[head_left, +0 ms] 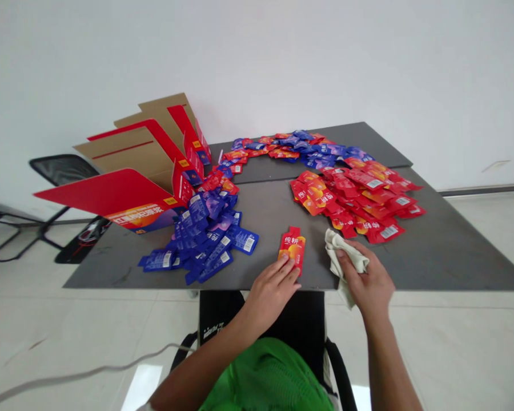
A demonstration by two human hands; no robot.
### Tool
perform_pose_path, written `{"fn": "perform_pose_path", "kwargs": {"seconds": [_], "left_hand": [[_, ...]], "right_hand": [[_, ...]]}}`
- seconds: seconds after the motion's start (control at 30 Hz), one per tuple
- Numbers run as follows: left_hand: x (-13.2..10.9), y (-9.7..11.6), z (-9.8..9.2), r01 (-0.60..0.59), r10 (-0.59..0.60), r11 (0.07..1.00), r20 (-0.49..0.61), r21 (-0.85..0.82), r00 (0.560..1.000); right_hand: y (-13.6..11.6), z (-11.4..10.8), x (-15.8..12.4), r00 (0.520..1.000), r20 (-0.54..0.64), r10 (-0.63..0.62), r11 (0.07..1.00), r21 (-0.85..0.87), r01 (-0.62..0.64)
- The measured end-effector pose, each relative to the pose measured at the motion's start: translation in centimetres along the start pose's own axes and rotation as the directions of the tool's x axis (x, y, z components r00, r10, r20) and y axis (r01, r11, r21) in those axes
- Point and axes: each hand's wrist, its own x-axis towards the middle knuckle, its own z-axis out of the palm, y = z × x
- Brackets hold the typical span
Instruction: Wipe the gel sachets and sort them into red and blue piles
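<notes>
A red and orange sachet (pixel 292 244) lies flat near the front edge of the grey table. My left hand (pixel 272 291) rests on its lower part with the fingers stretched out. A crumpled off-white cloth (pixel 346 260) is gripped in my right hand (pixel 370 282), a little to the right of that sachet. To the left, several blue sachets (pixel 209 240) form a loose heap. Another heap, of red sachets (pixel 364 197), spreads out beyond my right hand.
Open red cartons (pixel 145 200) with raised flaps stand along the table's left side. A mixed pile of red and blue sachets (pixel 291 145) runs across the back of the grey table (pixel 462 251). Behind the cartons is a black chair (pixel 64 171). A cable (pixel 111 368) crosses the lower left.
</notes>
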Motion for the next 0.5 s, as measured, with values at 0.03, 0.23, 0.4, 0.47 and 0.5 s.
{"fn": "perform_pose_path", "kwargs": {"seconds": [0.03,0.23,0.4,0.47,0.5], "left_hand": [[-0.4,0.1,-0.2,0.002,-0.002,1.000,-0.014,-0.018,1.000],[-2.4,0.3,-0.4,0.011,-0.013,0.995,-0.023,-0.102,1.000],[-3.1,0.0,0.3,-0.001,-0.001,0.990,-0.015,-0.144,1.000],[-3.2,-0.1,0.5,-0.007,0.008,0.990,0.006,-0.142,1.000],[-3.2,-0.2,0.6,-0.010,0.013,0.990,0.017,-0.139,1.000]], "right_hand": [[0.0,0.0,0.0,1.000,0.003,0.002,1.000,-0.002,-0.002],[0.0,-0.5,0.5,0.996,0.082,0.029,0.991,0.129,-0.040],[-2.5,-1.4,2.8,0.974,-0.004,-0.228,0.957,0.181,0.225],[-4.2,-1.3,3.6,0.897,0.030,-0.440,0.889,0.151,0.431],[-5.0,-1.1,3.8,0.828,0.089,-0.553,0.830,0.151,0.537]]}}
